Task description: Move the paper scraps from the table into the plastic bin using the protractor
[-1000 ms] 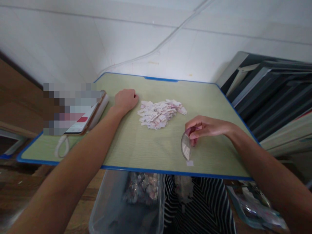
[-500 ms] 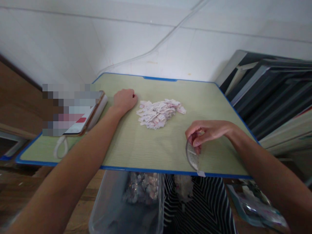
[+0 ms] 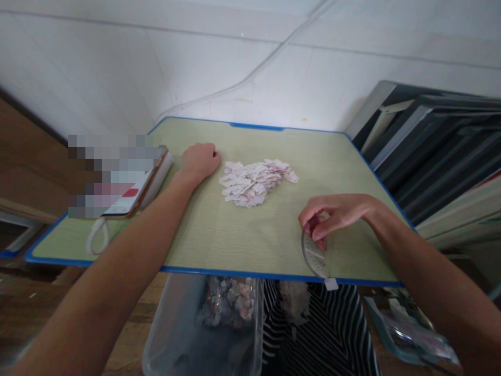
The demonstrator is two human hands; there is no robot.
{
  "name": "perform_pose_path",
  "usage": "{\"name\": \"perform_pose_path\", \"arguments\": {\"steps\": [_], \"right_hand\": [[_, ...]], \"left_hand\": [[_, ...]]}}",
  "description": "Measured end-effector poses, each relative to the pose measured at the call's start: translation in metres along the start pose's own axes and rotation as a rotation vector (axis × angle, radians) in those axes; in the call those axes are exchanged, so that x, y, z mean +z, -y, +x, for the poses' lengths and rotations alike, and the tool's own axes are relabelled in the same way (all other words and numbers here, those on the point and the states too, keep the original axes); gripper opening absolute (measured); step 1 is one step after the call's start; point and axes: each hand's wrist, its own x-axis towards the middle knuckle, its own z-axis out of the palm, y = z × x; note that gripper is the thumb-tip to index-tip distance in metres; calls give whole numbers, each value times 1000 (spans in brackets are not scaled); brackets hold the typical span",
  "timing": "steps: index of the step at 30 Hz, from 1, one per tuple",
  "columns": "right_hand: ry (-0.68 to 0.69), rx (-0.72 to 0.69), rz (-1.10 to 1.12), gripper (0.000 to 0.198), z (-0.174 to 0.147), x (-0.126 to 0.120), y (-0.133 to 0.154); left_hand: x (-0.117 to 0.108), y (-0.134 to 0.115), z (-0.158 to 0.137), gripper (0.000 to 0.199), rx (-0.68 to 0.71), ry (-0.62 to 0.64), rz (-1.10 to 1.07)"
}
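Pinching clear curved piece (image 3: 312,254) in right hand (image 3: 331,211); slanting lengthwise downward to white slip (image 3: 331,284) at near edge of table (image 3: 219,240). Resting left hand (image 3: 201,160), curled closed, just beside paper heap (image 3: 254,184).

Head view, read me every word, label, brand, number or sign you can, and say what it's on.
No text can be read.
Phone screen: partly pixelated, the rest too blurred.
Curved clear piece in the right hand: rows of marks, too small to read.
Paper scraps: no legible print.
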Motion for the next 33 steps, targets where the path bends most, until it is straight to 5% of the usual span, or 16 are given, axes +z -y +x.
{"name": "perform_pose_path", "arguments": {"steps": [9, 12, 14, 19, 22, 28, 33], "right_hand": [[49, 10, -40, 23, -2, 4, 6], [-41, -72, 73, 26, -1, -3, -5], [-283, -168, 156, 29, 1, -10, -14], [-1161, -339, 325, 26, 8, -28, -33], [-1395, -239, 365, 23, 12, -35, -40], [-1221, -214, 304, 25, 12, -35, -41], [-1350, -281, 349, 28, 11, -37, -44]], "left_hand": [[0, 0, 1, 50, 0, 0, 6], [0, 1, 1, 49, 1, 8, 6], [0, 1, 1, 50, 7, 10, 3], [0, 1, 0, 50, 4, -5, -12], [0, 0, 0, 50, 2, 4, -24], [-1, 0, -1, 51, -4, 3, -23], [-1, 0, 0, 52, -4, 10, -18]]}}
